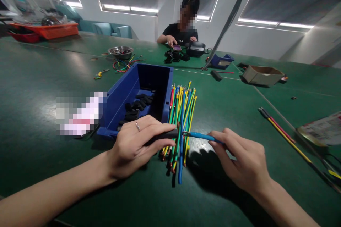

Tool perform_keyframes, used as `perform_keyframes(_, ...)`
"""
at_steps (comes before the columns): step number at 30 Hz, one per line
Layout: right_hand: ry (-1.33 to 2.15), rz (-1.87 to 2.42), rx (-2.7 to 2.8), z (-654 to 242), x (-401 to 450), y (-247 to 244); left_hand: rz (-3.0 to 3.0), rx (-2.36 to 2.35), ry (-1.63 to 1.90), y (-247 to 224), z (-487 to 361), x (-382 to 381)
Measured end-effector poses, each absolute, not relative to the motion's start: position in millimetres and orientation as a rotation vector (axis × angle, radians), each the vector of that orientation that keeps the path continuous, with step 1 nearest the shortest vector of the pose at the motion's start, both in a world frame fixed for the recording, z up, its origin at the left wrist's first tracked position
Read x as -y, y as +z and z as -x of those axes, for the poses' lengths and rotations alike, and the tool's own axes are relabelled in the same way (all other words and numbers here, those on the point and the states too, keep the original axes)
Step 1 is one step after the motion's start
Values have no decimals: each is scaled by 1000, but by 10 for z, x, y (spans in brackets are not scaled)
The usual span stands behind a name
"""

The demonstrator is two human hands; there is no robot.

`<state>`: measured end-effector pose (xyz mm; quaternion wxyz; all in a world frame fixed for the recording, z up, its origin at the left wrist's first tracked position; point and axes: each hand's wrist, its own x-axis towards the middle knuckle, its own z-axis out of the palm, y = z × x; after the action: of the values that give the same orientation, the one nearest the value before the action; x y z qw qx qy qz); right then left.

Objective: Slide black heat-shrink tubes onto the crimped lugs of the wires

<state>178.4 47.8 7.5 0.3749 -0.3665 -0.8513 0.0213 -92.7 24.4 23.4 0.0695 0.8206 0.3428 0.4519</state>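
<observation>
My left hand, a ring on one finger, is closed around a black sleeve whose end points right. Between the fingers of my right hand is a blue wire. The metal ring terminal at the wire's tip faces the sleeve's end, very close to it; I cannot tell whether they touch. Below both hands lies a bundle of yellow, green, blue and red wires on the green table. Left of the bundle stands a blue bin, with several black sleeves inside.
A phone-like object, blurred, lies left of the bin. Farther back are a metal bowl, loose wires and a seated person. A slanted pole, a cardboard box and long wires are on the right.
</observation>
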Motion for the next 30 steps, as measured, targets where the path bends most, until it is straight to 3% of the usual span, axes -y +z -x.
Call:
perform_keyframes(10,-245,820,2331,-1747,-451,97,-2414,-1058,1341,264,900,-195)
perform_keyframes(30,-237,736,2324,-1623,-336,46,-2441,-777,1486,215,825,-165)
